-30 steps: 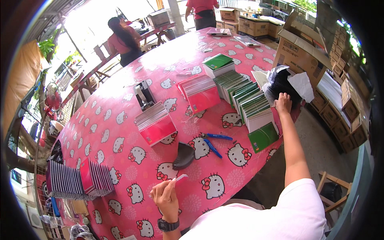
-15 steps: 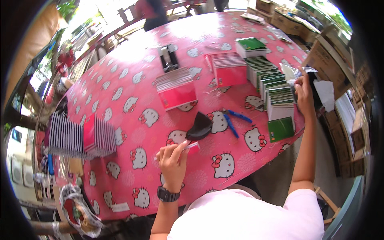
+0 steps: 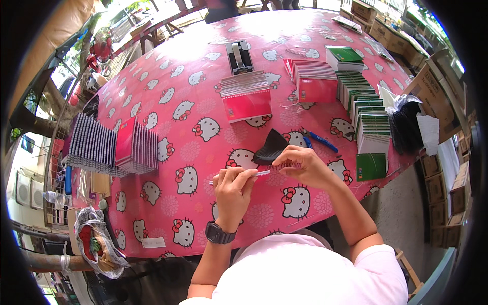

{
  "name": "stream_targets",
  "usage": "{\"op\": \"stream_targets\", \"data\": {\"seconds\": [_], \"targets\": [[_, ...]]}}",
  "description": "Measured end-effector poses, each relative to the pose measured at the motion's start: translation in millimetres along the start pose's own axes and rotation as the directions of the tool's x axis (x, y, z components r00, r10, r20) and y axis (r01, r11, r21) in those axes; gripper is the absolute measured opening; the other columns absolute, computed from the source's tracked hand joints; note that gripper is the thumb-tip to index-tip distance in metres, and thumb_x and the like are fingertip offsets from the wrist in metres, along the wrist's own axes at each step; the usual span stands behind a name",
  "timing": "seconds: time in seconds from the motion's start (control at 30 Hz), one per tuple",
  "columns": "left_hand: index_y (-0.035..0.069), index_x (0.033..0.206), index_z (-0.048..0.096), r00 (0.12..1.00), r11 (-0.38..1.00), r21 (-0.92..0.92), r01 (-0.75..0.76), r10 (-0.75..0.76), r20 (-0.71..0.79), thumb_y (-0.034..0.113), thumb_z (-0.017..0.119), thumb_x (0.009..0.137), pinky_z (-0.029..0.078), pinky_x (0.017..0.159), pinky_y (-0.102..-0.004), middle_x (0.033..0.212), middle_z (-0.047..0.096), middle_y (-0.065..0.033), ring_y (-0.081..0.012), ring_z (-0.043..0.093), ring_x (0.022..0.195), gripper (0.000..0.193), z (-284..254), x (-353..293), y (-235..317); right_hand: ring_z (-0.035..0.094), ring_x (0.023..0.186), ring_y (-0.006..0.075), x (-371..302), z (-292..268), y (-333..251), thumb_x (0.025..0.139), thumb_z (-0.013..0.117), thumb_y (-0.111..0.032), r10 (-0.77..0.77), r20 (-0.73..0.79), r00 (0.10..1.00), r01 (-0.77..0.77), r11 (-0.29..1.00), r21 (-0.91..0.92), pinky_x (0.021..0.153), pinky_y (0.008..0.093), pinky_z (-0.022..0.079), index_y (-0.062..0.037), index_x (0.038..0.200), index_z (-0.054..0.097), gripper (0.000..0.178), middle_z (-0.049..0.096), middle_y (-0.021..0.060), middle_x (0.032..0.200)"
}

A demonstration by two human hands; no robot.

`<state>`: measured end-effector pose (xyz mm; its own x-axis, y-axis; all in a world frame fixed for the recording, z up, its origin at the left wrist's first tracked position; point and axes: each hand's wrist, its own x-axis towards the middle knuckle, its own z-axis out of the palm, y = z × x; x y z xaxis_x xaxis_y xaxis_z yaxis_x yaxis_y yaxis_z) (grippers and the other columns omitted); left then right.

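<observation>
My left hand (image 3: 234,190) is closed on a thin notebook (image 3: 262,173), seen nearly edge-on, so little of its cover shows. My right hand (image 3: 306,166) pinches a dark spiral binding coil (image 3: 286,166) at the notebook's right end. Whether the coil is threaded into the edge is too small to tell. Just beyond both hands lies a black wedge-shaped object (image 3: 271,147). Blue-handled pliers (image 3: 323,143) rest past my right hand, partly hidden by it. Farther off stands a stack of red notebooks (image 3: 247,104) with punched edges.
More red notebooks (image 3: 316,89) and a long row of green notebooks (image 3: 371,166) line the right side. Beside them sits a dark heap of coils (image 3: 405,129). Bound notebooks (image 3: 136,147) stand at left. A black tape dispenser (image 3: 239,57) is farther back on the pink table (image 3: 168,201).
My right hand has come back from the dark heap at the right edge to the notebook, now with a coil in its fingers. My left hand keeps the notebook. The whole view has shifted.
</observation>
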<state>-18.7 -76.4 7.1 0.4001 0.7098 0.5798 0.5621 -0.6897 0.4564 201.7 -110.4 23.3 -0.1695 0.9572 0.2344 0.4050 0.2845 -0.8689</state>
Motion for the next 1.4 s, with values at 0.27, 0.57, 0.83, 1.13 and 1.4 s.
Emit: {"op": "stream_targets", "data": {"seconds": [0.27, 0.57, 0.83, 1.13, 1.4], "targets": [[0.015, 0.088, 0.07, 1.0, 1.0, -0.02, 0.017, -0.017, 0.015, 0.016, 0.073, 0.076, 0.038, 0.073, -0.0325, 0.08, 0.059, 0.0013, -0.0176, 0.054, 0.079, 0.012, -2.2, 1.7, 2.0, 0.058, 0.087, 0.0199, 3.5, 3.7, 6.1, 0.071, 0.07, 0.006, -0.18, -0.022, 0.983, 0.173, 0.969, -0.177, 0.076, 0.031, 0.047, -0.0089, 0.092, 0.067, 0.025, 0.059, 0.0033, 0.089], [0.014, 0.098, 0.067, 0.996, 1.0, 0.005, 0.026, -0.027, 0.083, 0.015, 0.072, 0.077, 0.037, 0.077, -0.0341, 0.086, 0.061, -0.0004, -0.02, 0.055, 0.083, 0.022, -6.2, 4.3, 6.6, 0.06, 0.081, 0.0225, 0.9, 0.1, 7.4, 0.082, 0.062, 0.001, -0.056, 0.137, 0.989, 0.052, 0.998, 0.03, 0.072, 0.0328, 0.049, -0.0048, 0.109, 0.06, 0.028, 0.059, 0.0081, 0.086], [0.012, 0.094, 0.058, 0.964, 0.998, 0.006, -0.055, 0.052, 0.261, 0.019, 0.067, 0.081, 0.036, 0.075, -0.0361, 0.083, 0.058, -0.0016, -0.0205, 0.056, 0.084, 0.016, 0.0, 7.6, 18.7, 0.061, 0.085, 0.0264, 7.4, 5.7, 3.8, 0.088, 0.059, -0.007, -0.086, 0.106, 0.991, 0.094, 0.993, -0.077, 0.077, 0.0345, 0.048, -0.0036, 0.118, 0.054, 0.03, 0.063, 0.0099, 0.089], [0.012, 0.092, 0.061, 0.971, 0.997, -0.011, -0.076, 0.077, 0.225, 0.032, 0.063, 0.085, 0.037, 0.08, -0.0354, 0.086, 0.063, 0.0001, -0.0204, 0.058, 0.084, 0.021, -1.5, 5.0, 15.7, 0.044, 0.119, 0.0411, 36.7, 12.4, 41.0, 0.063, 0.073, -0.061, 0.081, 0.086, 0.993, 0.015, 0.633, -0.774, 0.095, 0.0511, 0.04, -0.0115, 0.127, 0.048, 0.084, 0.039, 0.0251, 0.138], [0.016, 0.081, 0.067, 0.995, 0.994, 0.107, -0.015, 0.004, 0.099, 0.039, 0.074, 0.073, 0.024, 0.098, -0.0525, 0.078, 0.064, 0.0037, -0.0164, 0.059, 0.083, 0.025, -16.2, -3.1, -6.0, 0.055, 0.107, 0.0274, 23.5, -12.8, 50.5, 0.075, 0.069, -0.055, 0.19, 0.245, 0.951, -0.278, 0.872, 0.403, 0.091, 0.0414, 0.044, -0.0043, 0.112, 0.065, 0.063, 0.059, 0.0163, 0.119]]}}
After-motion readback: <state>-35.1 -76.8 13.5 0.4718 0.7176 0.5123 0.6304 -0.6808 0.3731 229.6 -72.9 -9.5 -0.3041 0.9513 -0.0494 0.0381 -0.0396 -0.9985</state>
